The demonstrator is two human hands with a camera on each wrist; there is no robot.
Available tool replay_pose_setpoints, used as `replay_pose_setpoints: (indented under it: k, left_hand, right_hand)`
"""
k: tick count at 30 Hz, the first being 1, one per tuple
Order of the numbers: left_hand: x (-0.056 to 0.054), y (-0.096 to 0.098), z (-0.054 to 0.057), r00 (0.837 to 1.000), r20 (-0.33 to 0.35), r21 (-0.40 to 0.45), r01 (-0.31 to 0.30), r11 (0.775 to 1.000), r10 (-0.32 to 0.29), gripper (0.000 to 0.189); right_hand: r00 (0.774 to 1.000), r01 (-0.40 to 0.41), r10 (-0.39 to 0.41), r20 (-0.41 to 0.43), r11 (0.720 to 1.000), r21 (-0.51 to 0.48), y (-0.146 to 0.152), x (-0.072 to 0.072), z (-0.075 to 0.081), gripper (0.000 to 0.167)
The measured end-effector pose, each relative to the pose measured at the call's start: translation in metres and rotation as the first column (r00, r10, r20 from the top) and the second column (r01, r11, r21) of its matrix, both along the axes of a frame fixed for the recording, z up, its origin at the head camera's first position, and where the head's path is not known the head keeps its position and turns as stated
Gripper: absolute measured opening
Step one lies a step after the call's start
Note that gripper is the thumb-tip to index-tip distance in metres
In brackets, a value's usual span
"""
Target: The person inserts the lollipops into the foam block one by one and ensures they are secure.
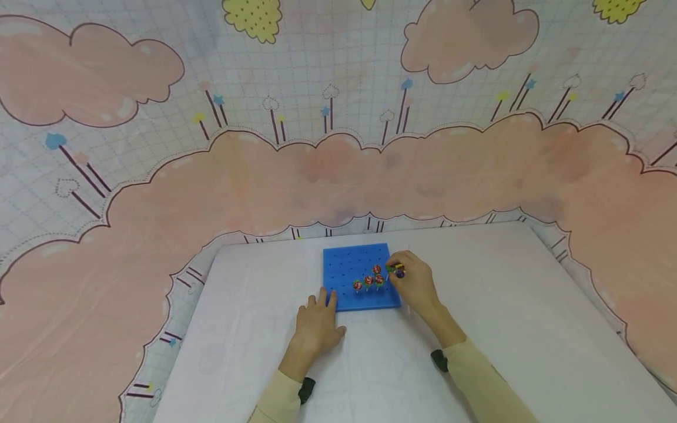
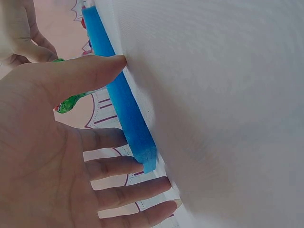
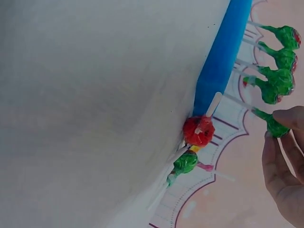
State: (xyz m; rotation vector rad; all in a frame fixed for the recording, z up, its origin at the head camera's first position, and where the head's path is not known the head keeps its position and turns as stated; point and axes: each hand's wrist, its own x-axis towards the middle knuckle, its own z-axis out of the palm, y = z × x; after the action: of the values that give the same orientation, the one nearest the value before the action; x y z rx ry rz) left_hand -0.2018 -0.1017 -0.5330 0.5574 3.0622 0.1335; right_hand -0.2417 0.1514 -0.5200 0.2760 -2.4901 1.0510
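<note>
A blue board [image 1: 351,258] with rows of small holes lies on the white table. Several lollipops [image 1: 368,281] in red and green wrappers stand on it, sticks down. My right hand [image 1: 416,281] is over the board's right edge and pinches a green-wrapped lollipop [image 3: 275,126] by its head between thumb and fingers. Its stick points down to the board in the right wrist view. At the front left corner, my left hand [image 1: 316,328] rests with fingers spread and straight, fingertips at the board's edge and thumb [image 2: 107,68] in front of it.
Loose lollipops lie on the table just right of the board, among them a red one [image 3: 199,130] and a green one [image 3: 185,162]. In the head view the right hand partly covers them. A patterned cloth [image 1: 370,176] hangs behind the white table [image 1: 254,305].
</note>
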Motion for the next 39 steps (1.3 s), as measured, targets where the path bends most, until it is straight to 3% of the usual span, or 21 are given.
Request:
replay_pose_setpoints:
  k: [9, 39]
  left_hand:
    - [-0.0004, 0.0004, -0.0002, 1.000, -0.004, -0.003, 0.001, 1.000, -0.001, 0.084]
    - [-0.0008, 0.0008, -0.0018, 1.000, 0.006, 0.004, -0.003, 1.000, 0.003, 0.084]
  right_hand:
    - [1.000, 0.014, -0.015, 0.001, 0.999, 0.037, -0.0028, -0.0036, -0.0007, 0.023]
    - [0.997, -0.050, 0.044, 0.060, 0.992, 0.113, -0.0015, -0.0090, -0.0068, 0.023]
